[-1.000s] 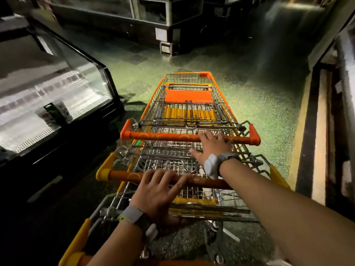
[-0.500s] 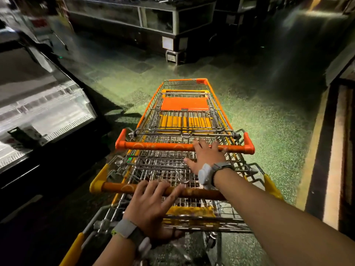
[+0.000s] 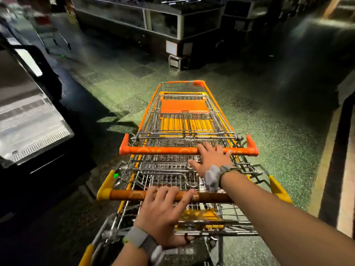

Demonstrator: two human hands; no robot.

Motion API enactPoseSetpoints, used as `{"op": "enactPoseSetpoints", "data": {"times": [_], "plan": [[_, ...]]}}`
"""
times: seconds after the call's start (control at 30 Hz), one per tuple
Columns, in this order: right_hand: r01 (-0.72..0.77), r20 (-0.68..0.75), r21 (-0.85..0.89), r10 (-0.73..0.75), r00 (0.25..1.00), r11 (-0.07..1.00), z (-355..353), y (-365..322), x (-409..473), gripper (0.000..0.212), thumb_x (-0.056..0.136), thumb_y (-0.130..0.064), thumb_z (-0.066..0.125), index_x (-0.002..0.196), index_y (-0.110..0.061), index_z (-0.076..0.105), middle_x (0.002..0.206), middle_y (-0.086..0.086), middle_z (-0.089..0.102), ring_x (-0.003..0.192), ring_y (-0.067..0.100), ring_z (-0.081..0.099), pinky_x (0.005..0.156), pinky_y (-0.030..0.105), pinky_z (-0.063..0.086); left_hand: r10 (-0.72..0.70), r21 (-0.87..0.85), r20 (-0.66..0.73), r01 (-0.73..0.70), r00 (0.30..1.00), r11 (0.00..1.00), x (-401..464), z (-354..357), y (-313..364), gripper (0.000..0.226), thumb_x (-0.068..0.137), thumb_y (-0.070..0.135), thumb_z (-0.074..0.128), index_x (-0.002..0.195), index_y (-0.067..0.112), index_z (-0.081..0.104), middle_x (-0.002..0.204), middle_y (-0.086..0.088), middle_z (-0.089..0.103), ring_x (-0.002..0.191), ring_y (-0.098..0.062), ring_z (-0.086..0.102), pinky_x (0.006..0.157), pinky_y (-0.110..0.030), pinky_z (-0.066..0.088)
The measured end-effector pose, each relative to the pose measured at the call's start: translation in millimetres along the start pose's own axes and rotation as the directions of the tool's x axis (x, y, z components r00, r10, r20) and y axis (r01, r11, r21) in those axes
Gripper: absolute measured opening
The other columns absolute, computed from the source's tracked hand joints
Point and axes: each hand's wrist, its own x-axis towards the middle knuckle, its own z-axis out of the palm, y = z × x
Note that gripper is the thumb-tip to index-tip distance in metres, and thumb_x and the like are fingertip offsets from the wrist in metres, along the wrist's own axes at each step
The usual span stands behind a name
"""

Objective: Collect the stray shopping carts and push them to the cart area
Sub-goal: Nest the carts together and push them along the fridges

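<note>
Head view, dim store aisle, speckled green floor (image 3: 269, 131) lit in the middle, dark toward the edges.

Three shopping carts nested in a line, pointing away from the camera, on the lit stretch of floor between the cases. Front cart (image 3: 184, 112): wire basket with orange rim and an orange flap folded inside; its orange handle (image 3: 163, 150) runs crosswise with orange end caps. Middle cart (image 3: 169, 175): wire basket pushed into the front one, brownish-orange handle bar (image 3: 130, 195) with yellow end caps. Nearest cart (image 3: 201, 225): only the top of its wire frame and a yellow plastic piece show, at the bottom edge of the frame.

Left hand (image 3: 163, 214): fingers spread, laid over the middle cart's handle bar, palm resting on the nearest cart's frame. Not wrapped around the bar; the hand is flat, fingers apart. Grey band on the wrist.

Right hand (image 3: 211, 160): arm reaching across the middle cart, fingertips splayed on the front cart's orange handle, palm above the wire. Fingers apart, pressing rather than gripping. Grey strap and a thin cord at the wrist.

Left edge: a lit glass-fronted freezer case (image 3: 32, 120), near the carts but apart from them. Far end: a dark display case (image 3: 149, 24) across the aisle. Right edge: a pale floor strip (image 3: 345, 169), blurred.
</note>
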Motion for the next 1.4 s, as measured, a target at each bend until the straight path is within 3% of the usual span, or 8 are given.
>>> {"op": "enactPoseSetpoints", "data": {"times": [0.27,0.73,1.0,1.4], "plan": [[0.071,-0.031,-0.039,-0.072,0.997,0.997,-31.9,67.5,112.4,0.074,0.094,-0.073,0.028,0.151,-0.026,0.028,0.149,0.003,0.038,0.137,0.042,0.032,0.117,0.057,0.022,-0.042,-0.027,0.028,0.042,0.999,0.999,128.8,13.0,-11.6,0.115,0.061,0.097,0.045,0.15,0.024,0.044,0.118,-0.007,0.06,0.101,-0.03,0.058,0.091,-0.052,0.044],[0.233,-0.076,-0.006,-0.233,0.97,0.973,-64.6,153.6,305.2,0.073,0.097,-0.07,0.022,0.154,-0.025,0.029,0.151,0.005,0.039,0.141,0.031,0.033,0.12,0.055,0.007,-0.113,0.003,0.051,0.113,0.992,0.994,316.4,32.4,-50.6,0.118,0.056,0.095,0.052,0.151,0.026,0.042,0.121,-0.007,0.061,0.105,-0.029,0.059,0.09,-0.055,0.045],[0.292,-0.114,0.016,-0.288,0.951,0.956,-82.3,190.1,409.0,0.071,0.096,-0.071,0.025,0.151,-0.027,0.032,0.147,0.002,0.042,0.14,0.029,0.034,0.121,0.051,0.008,-0.139,-0.005,-0.001,0.139,0.99,0.99,415.4,44.3,-79.7,0.112,0.066,0.098,0.044,0.15,0.024,0.046,0.12,-0.008,0.063,0.104,-0.03,0.061,0.089,-0.053,0.046],[0.261,-0.144,-0.003,-0.259,0.955,0.965,-113.5,210.8,583.3,0.067,0.091,-0.077,0.028,0.142,-0.035,0.037,0.139,-0.002,0.044,0.131,0.028,0.039,0.117,0.05,0.015,-0.166,-0.003,-0.043,0.166,0.985,0.986,566.5,68.4,-156.6,0.113,0.066,0.097,0.046,0.153,0.025,0.04,0.123,-0.009,0.061,0.108,-0.032,0.059,0.091,-0.055,0.042]]}}
